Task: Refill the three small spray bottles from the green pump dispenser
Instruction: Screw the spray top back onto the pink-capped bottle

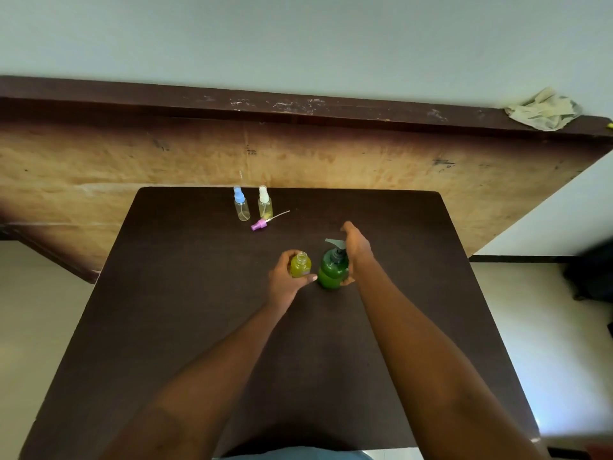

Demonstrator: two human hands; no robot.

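My left hand (pixel 286 277) grips a small uncapped spray bottle (pixel 300 265) holding yellow-green liquid, upright near the table's middle. Right beside it stands the green pump dispenser (pixel 331 268), its grey nozzle pointing left. My right hand (pixel 355 249) lies against the dispenser's right side, thumb curled at its base, fingers straight past the pump head. A pink spray cap (pixel 262 224) with its dip tube lies on the table further back. Behind it stand a blue-capped bottle (pixel 241 204) and a white-capped bottle (pixel 265 202), both upright.
The dark brown table (pixel 199 293) ends at a worn wooden board (pixel 132 161) along the back. A crumpled cloth (pixel 544 109) sits on the board's top edge at the far right. Pale floor shows on both sides.
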